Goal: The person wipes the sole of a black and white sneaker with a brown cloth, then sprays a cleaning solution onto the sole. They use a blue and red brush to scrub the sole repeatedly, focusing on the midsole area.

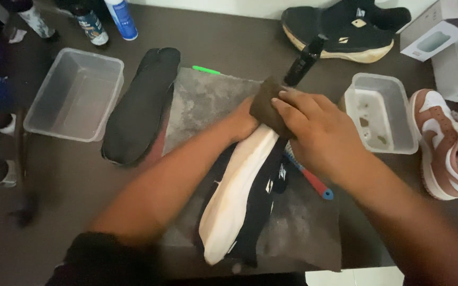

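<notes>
Hands meet at the toe of a black shoe (250, 206) with a pale sole, lying on its side on a grey towel (208, 100) on the table (229, 42). The right hand (314, 132) has its fingers pressed on a brown cloth (266, 103) against the toe. The left hand (245, 122) holds the shoe; its fingers are hidden. A black insole (139, 106) lies beside a clear tub (75, 92).

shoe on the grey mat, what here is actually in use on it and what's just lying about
In use: black shoe, brown cloth, left hand, right hand, grey mat.
Lying about: insole, two clear tubs, pink sneaker, other black shoe, brush.
</notes>
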